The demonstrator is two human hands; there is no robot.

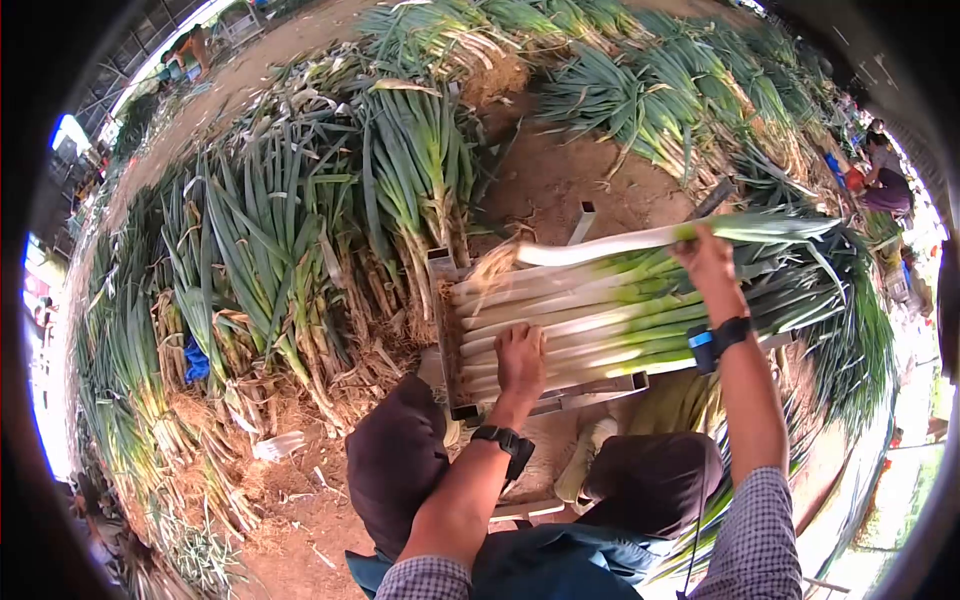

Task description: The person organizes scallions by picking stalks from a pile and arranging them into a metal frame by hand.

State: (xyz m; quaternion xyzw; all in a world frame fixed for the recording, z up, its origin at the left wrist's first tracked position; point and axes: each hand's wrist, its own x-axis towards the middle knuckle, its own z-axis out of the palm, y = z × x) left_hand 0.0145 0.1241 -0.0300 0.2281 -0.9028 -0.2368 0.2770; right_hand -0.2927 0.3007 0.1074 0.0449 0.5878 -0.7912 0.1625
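My right hand (705, 258) is closed round the green-white part of a leek (610, 247), which lies crosswise above the others, its roots (497, 268) to the left and its leaves to the right. Below it, a row of leeks (590, 310) rests side by side in a metal frame (447, 330), white ends against the frame's left plate. My left hand (520, 360) presses on the white stalks with its fingers bent over them. Dark bands circle both wrists, and a blue device (702, 350) sits on the right one.
Bundles of leeks (260, 220) stand upright along the left. More leek piles (650, 100) lie at the back and right on bare soil (590, 170). My knees flank the frame's near side. Another person (885, 175) crouches at far right, and one (190, 50) bends at far left.
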